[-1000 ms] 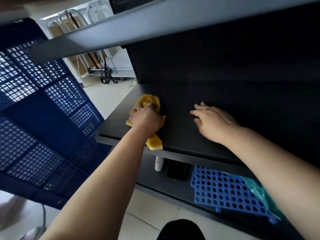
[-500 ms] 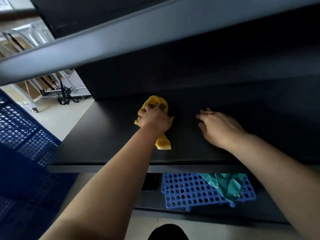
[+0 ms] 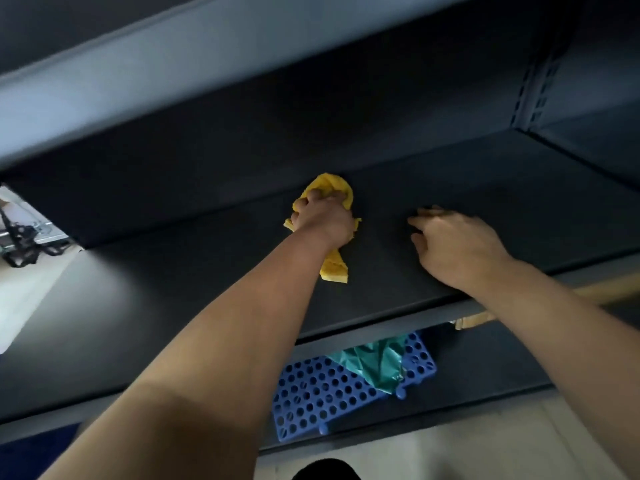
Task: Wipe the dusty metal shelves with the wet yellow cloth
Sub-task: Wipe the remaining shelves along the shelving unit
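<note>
Wiping stage: the job looks to be partway through the middle shelf, judging by where the cloth sits on it.
Middle shelf point(image 3: 194, 299): dark metal board running the full width of the view; the cloth is at its back, near the centre. No clear line between wiped and unwiped metal shows in this dim light, so how much of it is clean cannot be told.
Upper shelf point(image 3: 166, 74): grey front lip overhead; whether its top has been wiped is hidden.
Lower shelf point(image 3: 485, 362): it carries a blue perforated tray point(image 3: 322, 393) with a teal bag point(image 3: 377, 362) lying across it; these would likely need moving before that board can be wiped, so I judge it is work left.
Left hand point(image 3: 323, 220): fingers curled and closed around the bunched cloth, pressing it down on the shelf close to the back panel.
Right hand point(image 3: 457, 244): bare, holding nothing, palm down on the shelf just right of the cloth, fingers slightly apart and bent at the tips, seemingly bracing.
Yellow cloth point(image 3: 334, 268): crumpled under the left hand, a tail trailing toward the shelf's front edge.
Left to do: probably the shelf's right stretch and front strip, then the other boards.
</note>
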